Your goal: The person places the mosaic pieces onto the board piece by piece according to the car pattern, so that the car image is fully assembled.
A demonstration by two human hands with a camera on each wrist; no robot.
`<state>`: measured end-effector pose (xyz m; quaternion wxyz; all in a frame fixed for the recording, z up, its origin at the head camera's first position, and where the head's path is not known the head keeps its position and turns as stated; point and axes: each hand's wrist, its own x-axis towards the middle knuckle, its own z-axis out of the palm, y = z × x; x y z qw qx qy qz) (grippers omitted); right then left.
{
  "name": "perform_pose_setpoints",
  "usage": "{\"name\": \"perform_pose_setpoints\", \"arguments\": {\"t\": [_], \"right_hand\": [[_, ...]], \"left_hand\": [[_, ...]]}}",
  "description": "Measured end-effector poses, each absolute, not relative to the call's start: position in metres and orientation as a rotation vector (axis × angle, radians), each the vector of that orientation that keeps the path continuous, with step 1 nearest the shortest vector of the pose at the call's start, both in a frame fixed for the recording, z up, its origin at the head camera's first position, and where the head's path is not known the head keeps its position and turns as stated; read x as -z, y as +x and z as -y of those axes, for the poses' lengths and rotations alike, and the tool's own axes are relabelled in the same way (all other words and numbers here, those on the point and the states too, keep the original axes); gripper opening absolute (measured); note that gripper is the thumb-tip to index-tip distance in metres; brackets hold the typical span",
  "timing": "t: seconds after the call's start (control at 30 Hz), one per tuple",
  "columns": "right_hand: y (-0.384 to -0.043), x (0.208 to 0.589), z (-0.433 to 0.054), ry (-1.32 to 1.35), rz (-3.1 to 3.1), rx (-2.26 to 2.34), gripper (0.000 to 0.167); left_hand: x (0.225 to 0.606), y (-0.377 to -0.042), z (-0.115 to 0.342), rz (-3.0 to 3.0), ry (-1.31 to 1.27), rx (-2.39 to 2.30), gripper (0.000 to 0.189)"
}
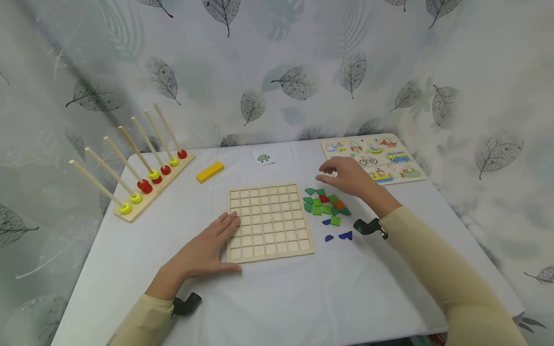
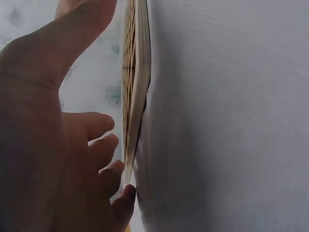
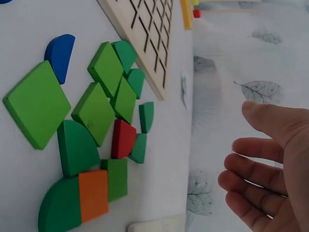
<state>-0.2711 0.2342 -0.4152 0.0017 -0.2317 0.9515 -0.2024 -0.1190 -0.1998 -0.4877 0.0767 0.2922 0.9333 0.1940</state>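
Observation:
A square wooden grid board [image 1: 268, 221] lies flat in the middle of the white table, its cells bare. My left hand [image 1: 203, 250] rests at the board's left edge, fingers spread and fairly straight; the left wrist view shows the fingers [image 2: 104, 150] beside the board's side. Right of the board lies a loose group of small wooden pieces: green squares [image 3: 37, 105], green quarter rounds [image 3: 77, 149], a red piece [image 3: 123, 139], an orange square [image 3: 93, 195] and blue half rounds [image 3: 62, 58]. Above and behind them hovers my right hand [image 1: 346, 178], fingers loosely bent, holding nothing.
A peg stand [image 1: 162, 185] with red and yellow beads stands at the back left, beside a yellow block [image 1: 209, 171]. A small picture card [image 1: 263, 157] lies behind the board. At the back right is a vehicle picture puzzle [image 1: 372, 156]. A patterned curtain [image 1: 285, 72] hangs behind the table.

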Motion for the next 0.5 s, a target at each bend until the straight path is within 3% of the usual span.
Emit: {"name": "perform_pose_setpoints", "arguments": {"t": [0.5], "right_hand": [[-0.289, 0.445, -0.221, -0.628, -2.848, 0.634, 0.028]], "left_hand": [[0.494, -0.134, 0.194, -2.795, 0.842, -0.524, 0.123]]}}
